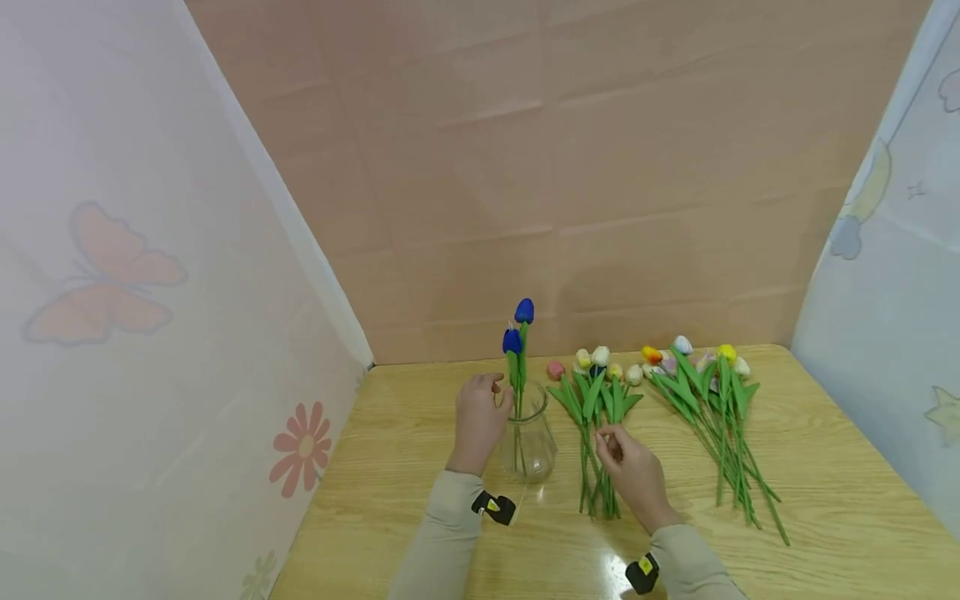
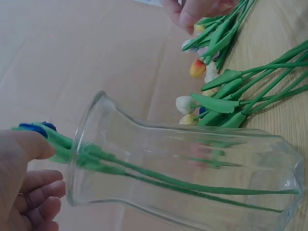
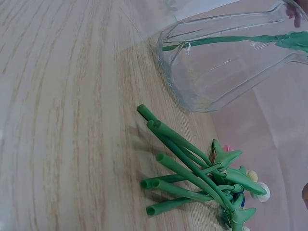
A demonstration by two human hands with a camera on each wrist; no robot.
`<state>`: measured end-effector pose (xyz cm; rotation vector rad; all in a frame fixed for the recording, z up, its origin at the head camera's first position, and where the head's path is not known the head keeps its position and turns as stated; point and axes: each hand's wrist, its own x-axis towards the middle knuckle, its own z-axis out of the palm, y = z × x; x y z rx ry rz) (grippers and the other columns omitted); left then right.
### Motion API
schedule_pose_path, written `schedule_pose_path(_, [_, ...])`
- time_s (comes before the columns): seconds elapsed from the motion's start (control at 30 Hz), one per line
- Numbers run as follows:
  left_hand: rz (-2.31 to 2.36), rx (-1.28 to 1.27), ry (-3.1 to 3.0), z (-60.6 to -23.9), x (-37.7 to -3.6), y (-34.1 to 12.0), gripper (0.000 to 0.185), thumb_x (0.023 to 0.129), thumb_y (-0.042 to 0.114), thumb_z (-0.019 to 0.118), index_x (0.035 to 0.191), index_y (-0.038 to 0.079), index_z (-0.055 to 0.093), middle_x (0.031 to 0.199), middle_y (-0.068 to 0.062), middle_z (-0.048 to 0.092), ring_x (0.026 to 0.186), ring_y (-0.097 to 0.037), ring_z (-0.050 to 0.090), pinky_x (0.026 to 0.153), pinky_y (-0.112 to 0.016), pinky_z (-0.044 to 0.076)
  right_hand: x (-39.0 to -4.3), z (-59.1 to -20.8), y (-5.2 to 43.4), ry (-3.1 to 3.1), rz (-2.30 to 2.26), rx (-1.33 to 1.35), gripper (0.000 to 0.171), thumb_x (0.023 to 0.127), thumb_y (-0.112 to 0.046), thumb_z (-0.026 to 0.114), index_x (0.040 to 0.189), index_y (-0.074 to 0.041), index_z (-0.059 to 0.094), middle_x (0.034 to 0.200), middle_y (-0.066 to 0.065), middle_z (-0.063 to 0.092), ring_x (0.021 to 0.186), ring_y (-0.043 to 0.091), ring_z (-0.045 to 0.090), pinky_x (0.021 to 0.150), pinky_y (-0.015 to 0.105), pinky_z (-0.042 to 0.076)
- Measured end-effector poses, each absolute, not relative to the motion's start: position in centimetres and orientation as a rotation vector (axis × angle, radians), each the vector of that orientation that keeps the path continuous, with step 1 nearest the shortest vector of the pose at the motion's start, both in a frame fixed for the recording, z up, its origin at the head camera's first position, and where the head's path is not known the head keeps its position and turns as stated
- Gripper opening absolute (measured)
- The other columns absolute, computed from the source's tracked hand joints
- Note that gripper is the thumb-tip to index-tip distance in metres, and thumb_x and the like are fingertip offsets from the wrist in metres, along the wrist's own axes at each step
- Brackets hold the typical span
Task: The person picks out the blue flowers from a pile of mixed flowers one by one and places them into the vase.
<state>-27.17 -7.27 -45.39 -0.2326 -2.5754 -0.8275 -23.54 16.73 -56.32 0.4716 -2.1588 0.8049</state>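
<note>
Two blue tulips (image 1: 524, 312) stand in a clear glass vase (image 1: 529, 454), their green stems (image 2: 207, 186) reaching its bottom. My left hand (image 1: 482, 417) is at the left of the vase mouth, beside the tulips' leaves. A gap shows between its thumb (image 2: 36, 146) and its loosely bent fingers, and no grip on the flowers is visible. Above the stems of the nearer tulip bunch (image 1: 596, 408) hovers my right hand (image 1: 633, 475). Its fingers are loosely curled with nothing visible in them. The right wrist view catches only a fingertip (image 3: 305, 195) at the edge.
Farther right on the wooden table (image 1: 420, 533) lies another tulip bunch (image 1: 708, 392), with orange, yellow and white heads. Both bunches have their stems toward me. A tan backdrop (image 1: 465, 167) rises behind the table, with patterned sheets (image 1: 150, 433) at the sides.
</note>
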Motion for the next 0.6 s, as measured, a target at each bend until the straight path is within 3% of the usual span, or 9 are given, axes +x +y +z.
schedule_pose_path(0.17, [-1.197,-0.271,-2.505,-46.4,-27.1,-8.4,0.066,0.093,0.038,0.063,0.146,0.007,0.038,0.129,-0.011,0.051,0.114,-0.027,0.051,0.093,-0.048,0.047,-23.7,-56.6,16.8,-2.161,0.807,0.465,0.018,0.079,0.0,0.072,0.09,-0.01,0.063,0.061,-0.013,0.045,0.05,-0.006,0.035,0.042,0.012,0.03])
schedule_pose_path(0.27, [-1.473,-0.344,-2.454,-47.5,-26.9,-9.0,0.088,0.09,0.039,0.067,0.155,0.015,0.013,0.152,-0.011,0.026,0.138,-0.033,0.031,0.105,-0.059,0.035,-23.7,-56.7,16.9,-2.151,0.807,0.473,0.018,0.078,0.001,0.072,0.09,-0.01,0.063,0.061,-0.013,0.044,0.05,-0.006,0.034,0.042,0.012,0.029])
schedule_pose_path(0.33, [-1.614,-0.371,-2.451,-48.6,-26.8,-9.2,0.099,0.087,0.038,0.072,0.156,0.021,0.003,0.158,-0.007,0.013,0.145,-0.033,0.019,0.11,-0.063,0.026,-23.7,-56.7,16.9,-2.147,0.808,0.478,0.019,0.078,0.002,0.073,0.09,-0.009,0.063,0.061,-0.013,0.045,0.05,-0.006,0.034,0.042,0.012,0.03])
schedule_pose_path(0.43, [-1.769,-0.352,-2.475,-50.4,-26.8,-9.1,0.111,0.082,0.036,0.078,0.156,0.025,-0.004,0.161,-0.003,0.004,0.148,-0.031,0.009,0.113,-0.063,0.017,-23.7,-56.7,16.8,-2.151,0.804,0.478,0.019,0.078,0.002,0.073,0.09,-0.01,0.063,0.061,-0.013,0.045,0.05,-0.007,0.034,0.043,0.012,0.03])
schedule_pose_path(0.6, [-1.875,-0.299,-2.541,-53.0,-26.7,-8.1,0.116,0.077,0.036,0.083,0.156,0.022,0.0,0.162,-0.011,0.007,0.148,-0.038,0.008,0.113,-0.064,0.016,-23.7,-56.8,16.7,-2.165,0.814,0.475,0.019,0.078,0.002,0.073,0.09,-0.009,0.063,0.061,-0.013,0.044,0.05,-0.007,0.034,0.043,0.012,0.03])
